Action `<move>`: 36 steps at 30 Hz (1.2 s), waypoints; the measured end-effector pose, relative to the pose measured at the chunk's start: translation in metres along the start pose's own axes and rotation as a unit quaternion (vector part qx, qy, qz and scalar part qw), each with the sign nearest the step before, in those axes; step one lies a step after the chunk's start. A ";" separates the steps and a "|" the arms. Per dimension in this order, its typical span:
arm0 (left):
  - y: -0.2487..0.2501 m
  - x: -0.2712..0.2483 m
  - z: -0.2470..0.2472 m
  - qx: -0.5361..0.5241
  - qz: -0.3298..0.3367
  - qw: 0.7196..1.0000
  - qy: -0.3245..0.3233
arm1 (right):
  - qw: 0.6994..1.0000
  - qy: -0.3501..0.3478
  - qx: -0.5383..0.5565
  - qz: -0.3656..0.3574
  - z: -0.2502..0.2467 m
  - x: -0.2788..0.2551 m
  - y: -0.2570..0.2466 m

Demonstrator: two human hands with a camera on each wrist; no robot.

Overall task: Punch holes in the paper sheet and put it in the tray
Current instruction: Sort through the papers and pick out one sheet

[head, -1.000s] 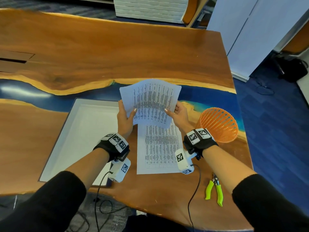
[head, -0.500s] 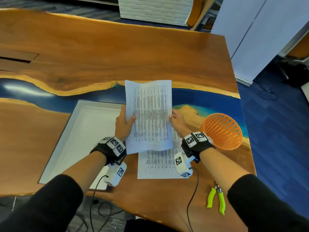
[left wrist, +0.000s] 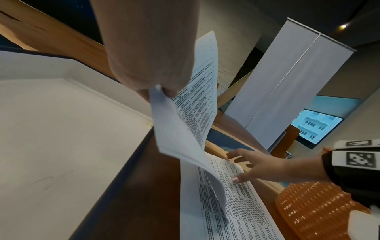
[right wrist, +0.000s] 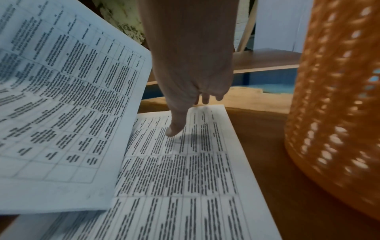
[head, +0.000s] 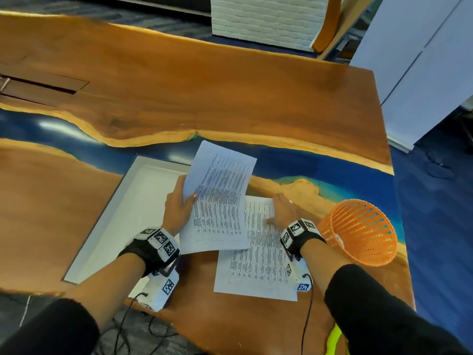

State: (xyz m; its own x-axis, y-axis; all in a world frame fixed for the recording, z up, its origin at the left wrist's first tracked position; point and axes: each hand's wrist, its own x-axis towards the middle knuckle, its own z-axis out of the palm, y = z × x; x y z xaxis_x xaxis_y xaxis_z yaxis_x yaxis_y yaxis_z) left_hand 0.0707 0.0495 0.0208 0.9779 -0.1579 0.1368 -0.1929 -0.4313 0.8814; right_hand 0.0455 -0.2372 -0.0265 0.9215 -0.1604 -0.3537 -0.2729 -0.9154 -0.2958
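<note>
My left hand (head: 184,203) pinches the left edge of a printed paper sheet (head: 220,201), thumb on top. The sheet hangs curved in the air over the right rim of the white tray (head: 115,219). In the left wrist view the sheet (left wrist: 185,129) droops from my fingers beside the tray (left wrist: 61,129). My right hand (head: 280,210) lies open with fingers spread on the top end of a stack of printed sheets (head: 258,265) on the table. The right wrist view shows that hand (right wrist: 191,73) touching the stack (right wrist: 185,178), with the held sheet (right wrist: 61,129) to its left.
An orange mesh basket (head: 361,231) stands just right of my right wrist, close to the table's right edge. A yellow-green handled tool (head: 336,339) peeks out by my right sleeve at the front edge. Wrist-camera cables hang over the front of the wooden table (head: 204,98).
My right hand let go of the sheet and came down flat on the stack. The left hand alone now carries the sheet, tilted and shifted left toward the tray.
</note>
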 end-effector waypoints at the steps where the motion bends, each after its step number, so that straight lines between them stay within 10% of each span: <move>1: -0.001 0.000 -0.001 -0.002 -0.002 1.000 0.004 | 1.000 -0.002 0.001 -0.015 -0.001 0.007 -0.003; 22: -0.006 0.005 -0.020 0.038 -0.026 0.998 0.045 | 0.996 -0.091 0.003 0.001 -0.023 0.002 0.002; 36: 0.011 0.006 -0.007 -0.015 -0.020 0.999 0.023 | 0.951 -0.059 0.217 -0.213 -0.141 -0.006 -0.057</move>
State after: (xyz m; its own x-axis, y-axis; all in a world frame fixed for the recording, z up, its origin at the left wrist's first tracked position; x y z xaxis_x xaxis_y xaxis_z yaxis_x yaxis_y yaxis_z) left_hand 0.0754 0.0497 0.0343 0.9877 -0.0990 0.1211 -0.1514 -0.4092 0.8998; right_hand 0.0942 -0.2364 0.1181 0.9435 0.2572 -0.2088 0.0068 -0.6451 -0.7641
